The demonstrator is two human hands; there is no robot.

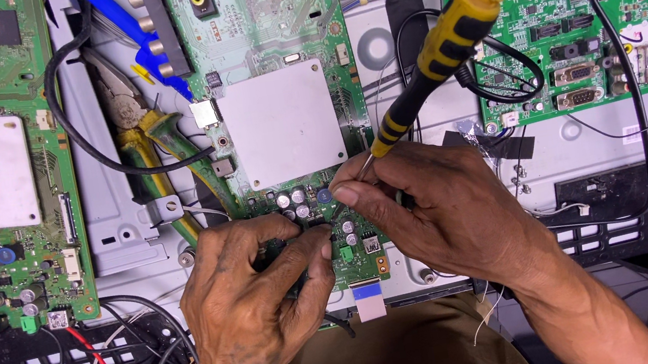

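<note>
right hand (441, 207) grip pinches screwdriver (442, 51) upright; left hand (260, 296) grip clasps circuit board (297, 151) beneath.

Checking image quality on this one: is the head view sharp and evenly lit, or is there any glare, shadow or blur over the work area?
Head view: lighting is bright and even, with soft shadow only under the left hand and right hand; the white shield plates look pale but not blown out; the screwdriver and circuit board are crisp, with no motion blur; edges show slight wide-angle stretch.
</note>
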